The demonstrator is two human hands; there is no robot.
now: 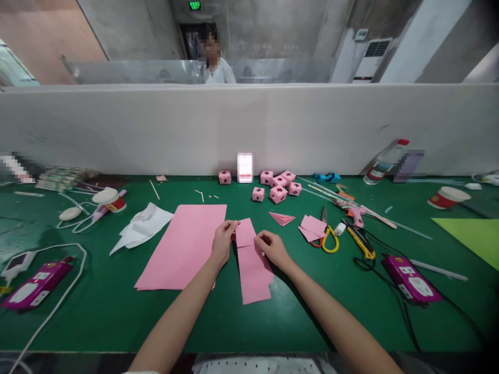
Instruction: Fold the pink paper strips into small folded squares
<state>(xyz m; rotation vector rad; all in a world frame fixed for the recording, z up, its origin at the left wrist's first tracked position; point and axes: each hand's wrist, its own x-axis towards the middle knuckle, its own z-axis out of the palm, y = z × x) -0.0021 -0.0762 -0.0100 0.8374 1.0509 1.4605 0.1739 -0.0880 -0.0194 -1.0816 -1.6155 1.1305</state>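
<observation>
Pink paper strip lay on the green table, left hand and right hand pinching its upper edges, and one uneven tug between them risked skewing or tearing it!

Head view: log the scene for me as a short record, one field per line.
Left hand: fingertips pinched at the upper left edge of a pink square
Right hand: fingertips at the square's right edge, grip unclear
Pink strip: on the green table, reaching toward the person from the square
Left: large pink paper, then crumpled white paper
Behind: pink cubes near a lit screen
Right: scissors, glue gun, yellow cutter
</observation>
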